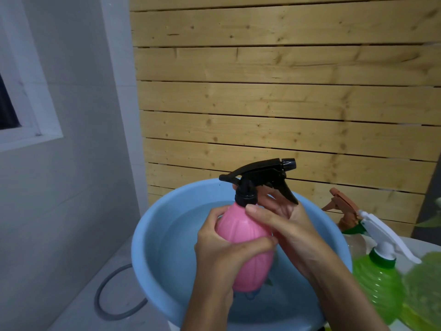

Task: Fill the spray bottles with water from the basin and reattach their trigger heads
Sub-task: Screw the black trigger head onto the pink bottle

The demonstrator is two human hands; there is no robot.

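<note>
Against the plank wall (274, 91), largest item: blue basin (140, 254), part-filled with water (181, 235), kept directly beneath the work, probably so that spills are caught.

Pink bottle (241, 225): held upright above the water, clear of the surface. Fill level cannot be told through the opaque body.

Left hand (219, 256): wrapped round the bottle's belly, fingers curled, apparently to steady it against twisting.

Right hand (291, 228): pinching at the neck, thumb against the collar's lower edge, fingers passed behind, beneath the lever.

Black trigger head (260, 173): seated on the pink bottle, nozzle pointed right. The collar is judged to be under tightening.

Green bottle (374, 280), white trigger head (381, 230) fitted: set just right of the basin, untouched.
</note>
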